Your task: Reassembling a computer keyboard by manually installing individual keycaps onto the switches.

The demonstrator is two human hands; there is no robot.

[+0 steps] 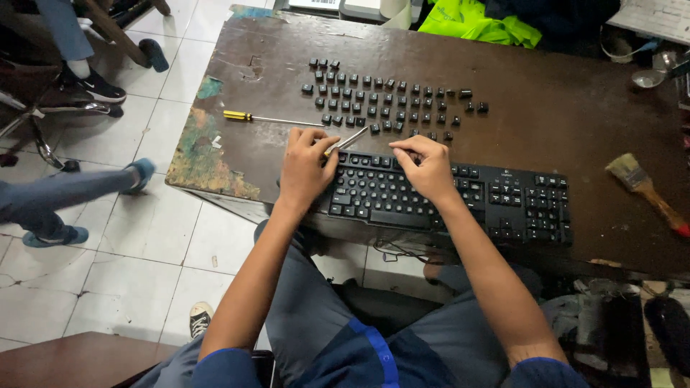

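Note:
A black keyboard (503,201) lies along the near edge of a worn brown table (560,122). My left hand (305,169) rests on the keyboard's left end and grips a small metal tool (350,140) whose tip points up and right. Over the keyboard's middle rows, my right hand (428,169) has its fingers curled down onto the keys. Several loose black keycaps (381,100) sit in rows on the table just beyond the keyboard.
A yellow-handled screwdriver (266,118) lies left of the keycaps. A paintbrush (647,190) with a red-tipped wooden handle lies at the table's right. Yellow-green cloth (478,21) sits at the far edge. Another person's legs (65,197) and chair legs occupy the tiled floor at left.

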